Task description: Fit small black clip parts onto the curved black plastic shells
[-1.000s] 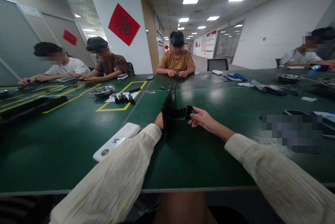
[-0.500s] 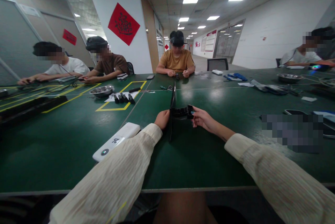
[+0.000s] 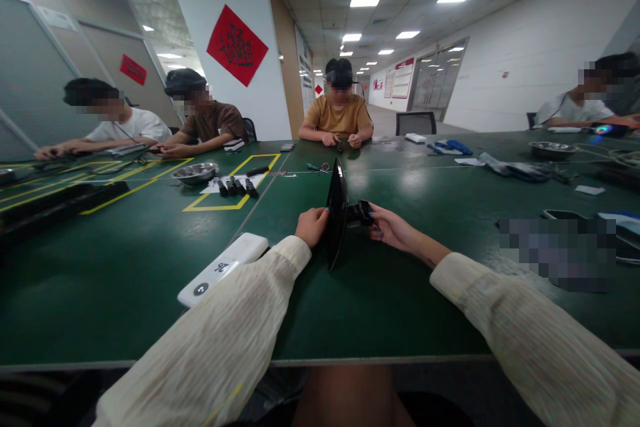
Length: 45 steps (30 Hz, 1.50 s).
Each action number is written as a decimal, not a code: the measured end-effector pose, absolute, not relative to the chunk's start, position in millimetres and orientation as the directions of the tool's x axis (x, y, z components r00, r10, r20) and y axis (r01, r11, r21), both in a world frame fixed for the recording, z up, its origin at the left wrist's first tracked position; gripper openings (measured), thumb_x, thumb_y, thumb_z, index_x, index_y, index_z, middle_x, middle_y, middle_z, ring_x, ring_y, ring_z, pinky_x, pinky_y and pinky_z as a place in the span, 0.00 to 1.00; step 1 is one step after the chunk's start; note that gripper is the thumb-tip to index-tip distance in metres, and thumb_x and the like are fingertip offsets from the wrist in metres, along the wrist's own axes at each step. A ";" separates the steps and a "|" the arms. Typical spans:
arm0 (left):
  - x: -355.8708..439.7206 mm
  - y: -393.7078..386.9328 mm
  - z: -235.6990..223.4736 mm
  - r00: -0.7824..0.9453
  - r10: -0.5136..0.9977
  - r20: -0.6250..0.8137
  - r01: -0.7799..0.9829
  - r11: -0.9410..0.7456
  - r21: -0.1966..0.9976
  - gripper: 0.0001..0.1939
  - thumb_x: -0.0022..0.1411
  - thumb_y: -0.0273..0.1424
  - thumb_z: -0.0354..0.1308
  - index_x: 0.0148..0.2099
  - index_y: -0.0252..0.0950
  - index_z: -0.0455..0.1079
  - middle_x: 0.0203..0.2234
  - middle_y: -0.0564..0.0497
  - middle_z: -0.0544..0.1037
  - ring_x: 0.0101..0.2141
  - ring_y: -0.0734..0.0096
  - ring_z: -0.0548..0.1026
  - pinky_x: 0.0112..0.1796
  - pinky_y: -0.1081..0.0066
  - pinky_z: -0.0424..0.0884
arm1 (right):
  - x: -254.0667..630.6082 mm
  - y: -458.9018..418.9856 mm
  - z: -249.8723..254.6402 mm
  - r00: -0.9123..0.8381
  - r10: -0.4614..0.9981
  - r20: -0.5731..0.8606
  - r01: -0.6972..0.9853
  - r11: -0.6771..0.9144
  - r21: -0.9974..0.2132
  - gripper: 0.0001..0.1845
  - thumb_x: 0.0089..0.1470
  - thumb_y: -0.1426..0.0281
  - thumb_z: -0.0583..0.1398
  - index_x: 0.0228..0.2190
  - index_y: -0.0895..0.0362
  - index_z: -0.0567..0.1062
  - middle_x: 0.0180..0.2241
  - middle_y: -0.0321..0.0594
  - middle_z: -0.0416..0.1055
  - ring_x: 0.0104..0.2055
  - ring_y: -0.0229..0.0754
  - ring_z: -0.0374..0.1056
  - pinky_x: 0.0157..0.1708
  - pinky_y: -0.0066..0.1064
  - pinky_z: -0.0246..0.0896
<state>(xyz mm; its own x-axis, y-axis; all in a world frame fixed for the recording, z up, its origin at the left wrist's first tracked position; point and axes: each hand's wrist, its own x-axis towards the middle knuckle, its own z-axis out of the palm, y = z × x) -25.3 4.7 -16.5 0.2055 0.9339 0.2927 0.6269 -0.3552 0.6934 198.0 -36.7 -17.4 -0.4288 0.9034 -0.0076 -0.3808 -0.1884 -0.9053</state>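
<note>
Gripping black panel upright w/ left hand, right hand pinches its black bracket.

Left hand is gripping black panel standing on edge on green table; right hand is holding its bracket, white power bank lying left of panel.

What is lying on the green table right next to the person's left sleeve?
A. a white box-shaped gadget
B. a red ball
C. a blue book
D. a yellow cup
A: a white box-shaped gadget lies flat on the green table beside the cream sleeve of the left hand.
</note>
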 end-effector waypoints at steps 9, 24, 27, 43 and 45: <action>-22.0 2.2 -15.2 0.221 0.928 0.300 0.607 -0.371 0.702 0.23 0.62 0.43 0.41 0.24 0.34 0.67 0.23 0.49 0.73 0.29 0.66 0.70 0.35 0.69 0.64 | 199.1 -34.5 -23.3 -0.417 0.907 0.050 -0.376 -0.122 -0.919 0.25 0.45 0.68 0.63 0.45 0.54 0.64 0.23 0.29 0.65 0.20 0.33 0.61 0.17 0.23 0.51; -22.3 1.5 -17.5 0.219 0.943 0.251 0.454 -0.326 0.829 0.20 0.58 0.41 0.46 0.26 0.32 0.70 0.20 0.51 0.72 0.28 0.66 0.69 0.32 0.69 0.65 | 201.8 -33.0 -25.3 -0.438 0.897 0.062 -0.269 -0.065 -0.961 0.23 0.48 0.65 0.61 0.46 0.55 0.62 0.20 0.31 0.69 0.20 0.38 0.68 0.18 0.24 0.57; -22.3 1.4 -18.0 0.195 0.946 0.260 0.451 -0.322 0.833 0.22 0.59 0.44 0.44 0.24 0.33 0.67 0.19 0.52 0.70 0.27 0.67 0.68 0.31 0.69 0.65 | 200.9 -34.7 -23.4 -0.429 0.902 0.052 -0.273 -0.075 -0.959 0.28 0.48 0.66 0.60 0.50 0.55 0.60 0.20 0.31 0.69 0.20 0.38 0.68 0.19 0.25 0.59; -21.1 1.5 -15.9 0.246 0.944 0.220 0.433 -0.310 0.846 0.21 0.56 0.45 0.46 0.28 0.33 0.69 0.19 0.53 0.69 0.26 0.68 0.67 0.32 0.69 0.63 | 199.2 -32.7 -23.8 -0.385 0.922 0.032 -0.371 -0.122 -0.921 0.24 0.40 0.69 0.63 0.43 0.55 0.65 0.24 0.30 0.64 0.20 0.31 0.58 0.14 0.19 0.42; -21.2 1.4 -15.6 0.247 0.944 0.219 0.440 -0.311 0.843 0.21 0.57 0.45 0.46 0.28 0.33 0.69 0.19 0.53 0.69 0.26 0.68 0.67 0.33 0.69 0.63 | 199.3 -32.4 -23.9 -0.389 0.921 0.028 -0.375 -0.131 -0.918 0.24 0.40 0.70 0.63 0.42 0.55 0.65 0.25 0.30 0.64 0.20 0.30 0.57 0.14 0.18 0.39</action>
